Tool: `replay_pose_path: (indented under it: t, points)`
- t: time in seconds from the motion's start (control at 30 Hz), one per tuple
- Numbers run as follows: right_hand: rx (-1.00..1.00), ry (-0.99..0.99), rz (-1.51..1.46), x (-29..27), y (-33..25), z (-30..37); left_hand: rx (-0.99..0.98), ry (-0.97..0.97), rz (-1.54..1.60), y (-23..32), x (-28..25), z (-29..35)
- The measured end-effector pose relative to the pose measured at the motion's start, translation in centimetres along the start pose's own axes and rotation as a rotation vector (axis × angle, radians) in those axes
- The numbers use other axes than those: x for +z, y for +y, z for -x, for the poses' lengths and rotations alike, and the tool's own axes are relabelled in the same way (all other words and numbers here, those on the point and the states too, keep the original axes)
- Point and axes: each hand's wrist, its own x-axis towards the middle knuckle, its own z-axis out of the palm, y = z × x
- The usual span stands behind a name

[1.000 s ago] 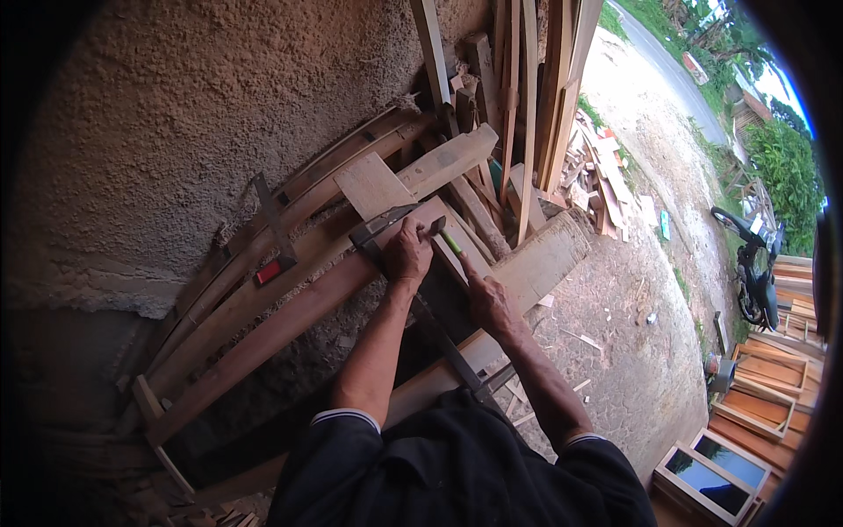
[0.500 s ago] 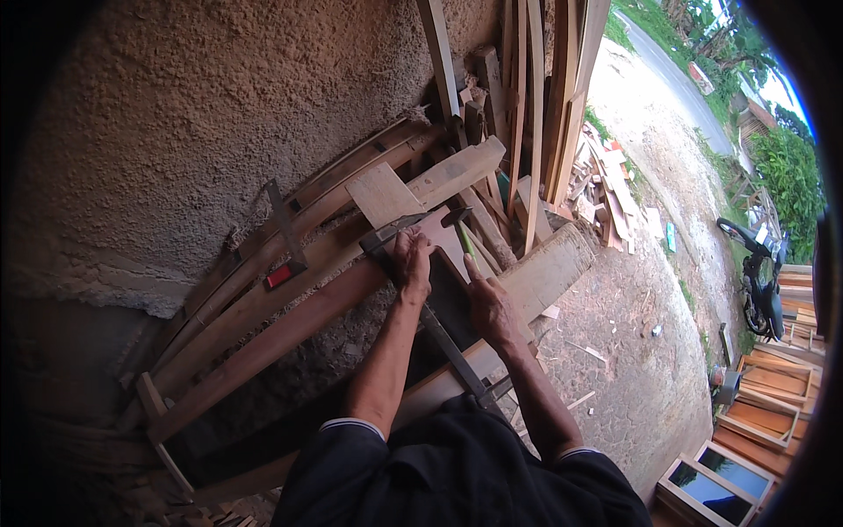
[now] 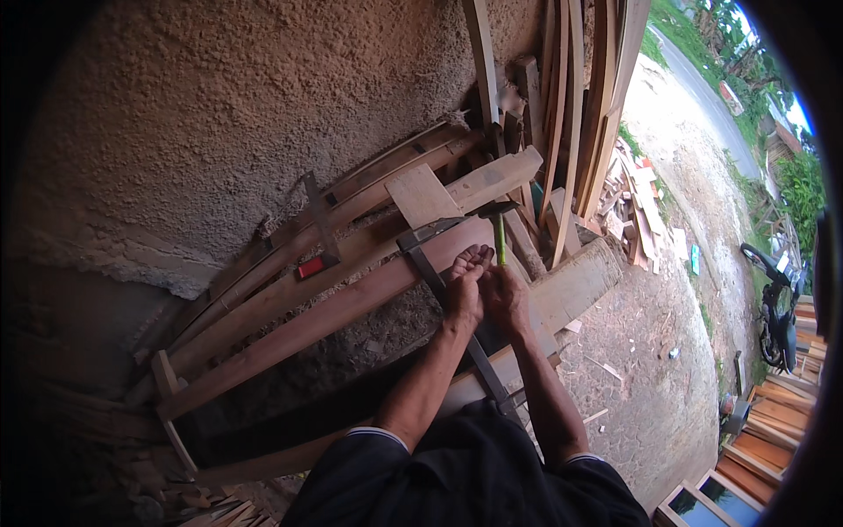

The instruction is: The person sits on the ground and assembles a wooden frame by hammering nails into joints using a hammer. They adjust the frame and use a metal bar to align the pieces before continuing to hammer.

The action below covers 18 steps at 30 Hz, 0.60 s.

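Note:
My right hand is closed round the green handle of a hammer, whose dark head points away from me. Close beside it, my left hand has its fingers curled inward; anything small between them is too small to make out. Both hands are over the corner of a wooden frame made of reddish-brown boards. A dark metal bar clamp runs across this frame, its far jaw against the far board just left of my hands.
Another clamp with a red handle rests on the beams to the left. A short wood block and a thick plank lie around the frame. Long boards lean on the rough wall. A motorcycle stands at right.
My left hand has left the clamped corner and come right, beside my right hand, its fingers now curled. The hammer has turned more upright. The view has shifted, so the scene sits further right.

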Motion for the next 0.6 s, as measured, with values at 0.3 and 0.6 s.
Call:
replay_pose_path:
  t: [0.3, 0.6]
  points:
    - [0.432, 0.008, -0.775, 0.3, 0.3, -1.5, -0.029, -0.221, -0.256, -0.2, -2.2, 1.3]
    - [0.496, -0.036, -0.694, 0.6, 0.6, -1.7, 0.134, -0.159, -0.470, -0.3, -2.6, 0.2]
